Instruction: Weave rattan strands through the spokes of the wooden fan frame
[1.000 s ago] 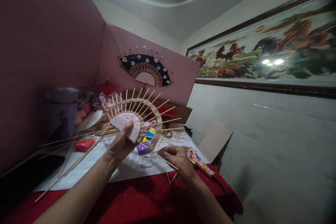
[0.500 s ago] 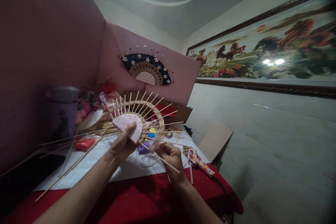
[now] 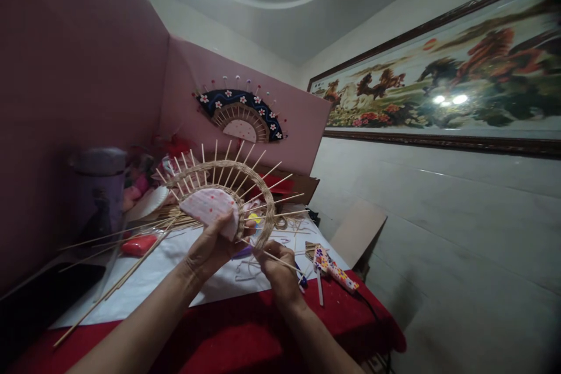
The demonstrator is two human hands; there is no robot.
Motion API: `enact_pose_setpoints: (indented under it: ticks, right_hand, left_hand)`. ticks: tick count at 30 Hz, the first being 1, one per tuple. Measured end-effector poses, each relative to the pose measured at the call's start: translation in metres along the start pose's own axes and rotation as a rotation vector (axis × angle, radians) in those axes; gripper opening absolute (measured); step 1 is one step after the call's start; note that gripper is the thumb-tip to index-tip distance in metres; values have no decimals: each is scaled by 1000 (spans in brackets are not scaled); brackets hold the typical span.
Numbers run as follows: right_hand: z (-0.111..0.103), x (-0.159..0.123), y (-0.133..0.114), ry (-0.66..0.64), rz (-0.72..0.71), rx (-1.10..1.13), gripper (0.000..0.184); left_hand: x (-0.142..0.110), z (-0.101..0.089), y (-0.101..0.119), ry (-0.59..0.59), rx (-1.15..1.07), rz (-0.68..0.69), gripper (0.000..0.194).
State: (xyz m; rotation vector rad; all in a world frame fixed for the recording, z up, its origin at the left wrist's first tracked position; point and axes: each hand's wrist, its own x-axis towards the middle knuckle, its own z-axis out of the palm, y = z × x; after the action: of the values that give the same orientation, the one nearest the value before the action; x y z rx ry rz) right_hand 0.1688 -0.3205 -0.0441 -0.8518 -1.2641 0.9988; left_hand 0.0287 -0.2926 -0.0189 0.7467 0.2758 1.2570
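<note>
A half-round woven fan (image 3: 263, 187) is held up over the table, with thin wooden sticks radiating through a band of twisted tan cord. Its centre is a pale pink half-disc (image 3: 207, 205) with red dots. My left hand (image 3: 219, 245) is closed on that half-disc, thumb on the front and fingers behind. At the band's lower right end, my right hand (image 3: 280, 266) is closed around the last stick and the cord's end. Its fingertips are partly hidden, so the exact pinch cannot be made out.
A flowered glue gun (image 3: 333, 269) lies on the right of the red cloth (image 3: 228, 333). Loose sticks (image 3: 118, 283) and a red packet (image 3: 139, 244) lie at left, near a purple tumbler (image 3: 99, 198). A finished dark fan (image 3: 241, 111) hangs on the pink board behind.
The fan has turned slightly, its face now more toward me. My right hand has shifted its grip a little at the band's lower end. The view has moved slightly.
</note>
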Motion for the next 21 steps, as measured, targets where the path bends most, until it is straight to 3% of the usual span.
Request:
enact_pose_setpoints:
  ticks: [3, 8, 15, 21]
  right_hand:
    - [2, 3, 2, -9, 13, 96, 29]
    - [3, 6, 1, -24, 41, 178, 29]
    - [7, 4, -3, -3, 71, 188, 25]
    - [1, 10, 7, 53, 119, 118, 29]
  left_hand:
    - [-2, 2, -1, -31, 47, 7, 14]
    - [-3, 6, -2, -8, 79, 3, 19]
    - [1, 2, -3, -118, 41, 9, 21]
    - [-1, 6, -3, -78, 49, -3, 26]
